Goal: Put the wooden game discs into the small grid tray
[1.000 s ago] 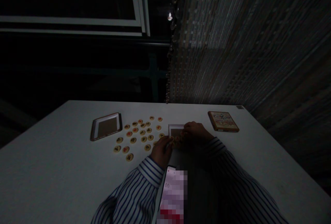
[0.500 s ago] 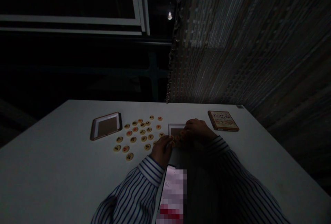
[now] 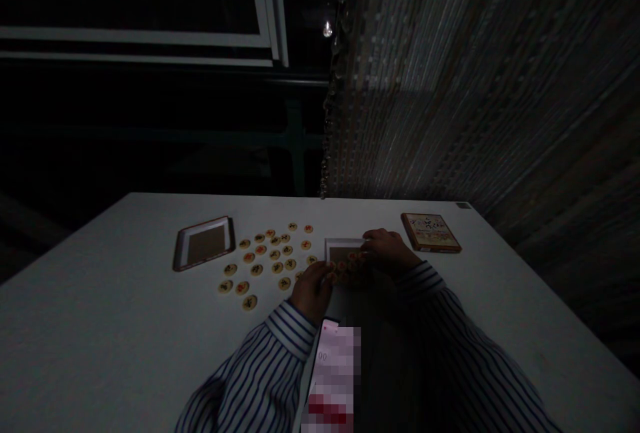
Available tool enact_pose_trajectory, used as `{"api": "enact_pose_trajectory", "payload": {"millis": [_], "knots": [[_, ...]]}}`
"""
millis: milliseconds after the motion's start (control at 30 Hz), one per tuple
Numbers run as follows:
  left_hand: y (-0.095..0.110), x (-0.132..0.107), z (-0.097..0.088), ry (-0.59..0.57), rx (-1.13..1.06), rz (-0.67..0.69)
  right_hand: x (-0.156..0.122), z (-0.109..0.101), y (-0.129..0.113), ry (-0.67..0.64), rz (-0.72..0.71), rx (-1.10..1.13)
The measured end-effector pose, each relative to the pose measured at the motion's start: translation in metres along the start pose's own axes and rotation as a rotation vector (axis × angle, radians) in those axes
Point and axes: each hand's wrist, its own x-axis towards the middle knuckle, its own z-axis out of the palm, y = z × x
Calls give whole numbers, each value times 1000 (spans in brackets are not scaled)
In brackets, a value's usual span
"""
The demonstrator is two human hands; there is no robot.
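A shallow box tray point(image 3: 345, 244) with a pale rim stands before me, holding several round xiangqi pieces point(image 3: 342, 265) with red characters near its front. My left hand point(image 3: 311, 293) is at the tray's front left corner, its fingers curled closed round the edge beside the pieces. Over the right side of the tray, my right hand point(image 3: 390, 251) has its fingers bent together by the pieces there; what they grip, if anything, is hidden. Left of the tray, many loose xiangqi pieces point(image 3: 277, 267) with black or red characters lie scattered on the white table point(image 3: 125, 326).
An upturned box lid or tray point(image 3: 207, 244) rests at the left. A closed box point(image 3: 431, 232) with printed characters sits at the right. A lit phone point(image 3: 331, 369) lies below my hands. Behind the table hangs a bead curtain point(image 3: 425, 86). The light is dim.
My right hand has shifted slightly right, and more of the pieces in the tray show. My left hand stays at the corner. The view has moved very slightly.
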Motion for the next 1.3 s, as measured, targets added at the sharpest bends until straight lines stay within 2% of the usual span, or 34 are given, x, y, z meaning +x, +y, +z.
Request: {"api": "enact_pose_trajectory", "payload": {"millis": [567,933,1300], "knots": [[2,0,-1,-8,-21,-15,1,1,-3,-36,4,-25],[6,1,-3,20,-6,11,-1,-9,-3,-38,56,32],[0,0,-1,14,6,49,0,1,2,-53,50,84]]}}
